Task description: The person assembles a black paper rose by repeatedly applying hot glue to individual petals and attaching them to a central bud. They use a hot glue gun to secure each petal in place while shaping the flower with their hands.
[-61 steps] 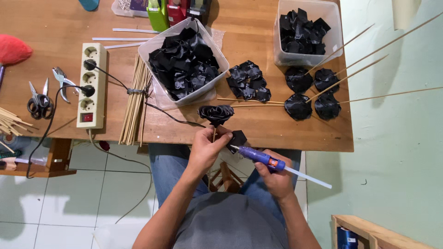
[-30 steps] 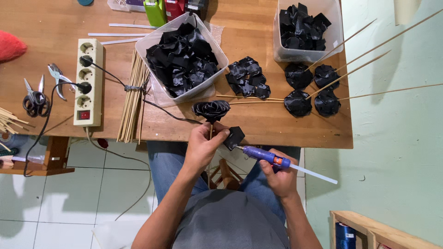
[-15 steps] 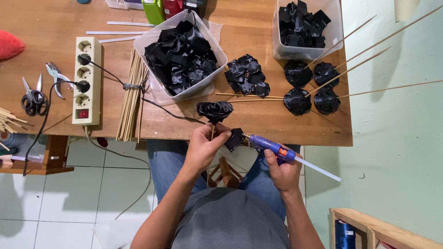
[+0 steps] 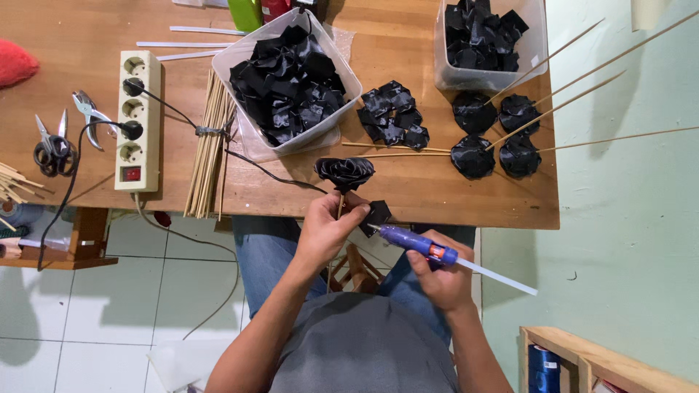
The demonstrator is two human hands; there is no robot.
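Black ribbon rose [image 4: 344, 173] on its stick, at the table's [image 4: 408, 191] near edge.
Our left hand [image 4: 328, 225] grips the stick and a black petal [image 4: 377, 215]; our right hand [image 4: 437, 275] clasps the blue glue gun [image 4: 416, 243], nozzle touching the petal. 4 finished roses [image 4: 495, 135] lie well apart.

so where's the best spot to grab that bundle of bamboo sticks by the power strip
Probably at the tie near the middle of the bundle of bamboo sticks, where the sticks are cinched tight. Come from above, fingers closing across its width: it lies flat on the table, with the power strip left and the plastic tub right.
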